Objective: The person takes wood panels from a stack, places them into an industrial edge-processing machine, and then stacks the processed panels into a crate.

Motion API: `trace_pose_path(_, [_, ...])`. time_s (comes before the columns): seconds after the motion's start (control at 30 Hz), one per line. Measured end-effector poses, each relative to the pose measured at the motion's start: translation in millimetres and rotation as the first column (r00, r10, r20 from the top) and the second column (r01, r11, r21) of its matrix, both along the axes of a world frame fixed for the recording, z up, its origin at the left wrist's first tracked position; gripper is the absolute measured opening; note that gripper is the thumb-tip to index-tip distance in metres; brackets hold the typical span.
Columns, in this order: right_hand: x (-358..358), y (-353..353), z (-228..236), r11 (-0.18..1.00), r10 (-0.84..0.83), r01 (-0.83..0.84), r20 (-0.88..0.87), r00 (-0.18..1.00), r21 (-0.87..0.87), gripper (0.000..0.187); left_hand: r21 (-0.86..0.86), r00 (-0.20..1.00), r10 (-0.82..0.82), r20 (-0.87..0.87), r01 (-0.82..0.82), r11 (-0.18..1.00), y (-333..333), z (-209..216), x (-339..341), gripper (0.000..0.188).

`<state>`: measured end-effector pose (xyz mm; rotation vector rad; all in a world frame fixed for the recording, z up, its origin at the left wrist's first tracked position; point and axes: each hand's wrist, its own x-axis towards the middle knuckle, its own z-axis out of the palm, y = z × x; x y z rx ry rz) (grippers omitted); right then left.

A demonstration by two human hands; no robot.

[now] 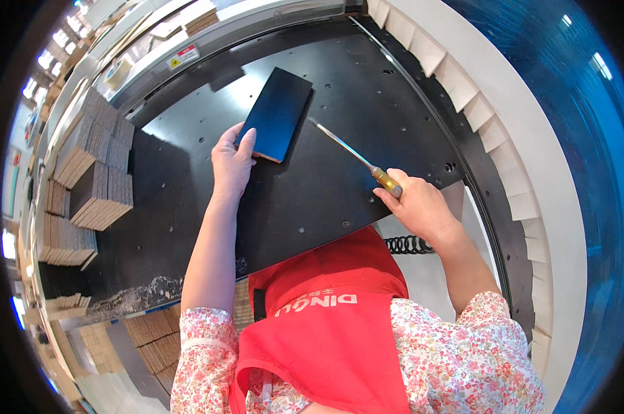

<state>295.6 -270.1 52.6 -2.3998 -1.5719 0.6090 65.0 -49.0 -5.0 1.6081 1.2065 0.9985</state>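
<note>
My left hand (232, 160) grips the near left corner of a dark, flat rectangular board (277, 114), thumb on top and fingers at its edge. The board has a glossy blue-black face, and a thin strip of lighter edge shows at its near end. In my right hand (422, 207) is a screwdriver (346, 148) with a long metal shaft and a yellowish handle. Its tip points toward the board's right side, apart from it. Both hands are over a black worktable (277, 207) dotted with small holes.
Stacks of cut brown boards (95, 172) stand along the table's left side. A pale machine rail with a warning label (183, 57) runs along the back. Pleated pale flaps (477, 114) and a blue translucent cover (567, 90) curve along the right. A black coiled hose (408, 245) hangs near my apron.
</note>
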Motion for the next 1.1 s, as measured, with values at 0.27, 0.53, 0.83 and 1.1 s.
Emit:
trace_pose_path(0.27, [82.6,-31.6,-36.3,0.737,-0.279,0.360,-0.228,0.933,0.572,0.035,0.021,0.998,-0.050,-0.045,0.051,0.998,-4.4,-2.5,-3.4,0.037])
trace_pose_path(0.53, [115.1,-49.5,-95.1,0.720,-0.224,0.237,-0.105,0.969,0.652,0.046,0.080,0.997,-0.042,-0.058,0.046,0.996,-1.7,-7.9,-1.8,0.039])
trace_pose_path(0.83, [43.4,-84.4,-19.7,0.964,-0.178,0.237,0.371,0.911,-0.118,0.054,0.120,0.968,-0.236,-0.082,0.245,0.962,-18.5,-3.8,0.4,0.059])
trace_pose_path(1.1, [-2.0,-5.0,0.2,0.714,0.140,-0.313,0.311,0.940,0.626,0.057,0.577,0.887,-0.204,-0.415,0.430,0.694,-32.9,10.5,19.0,0.053])
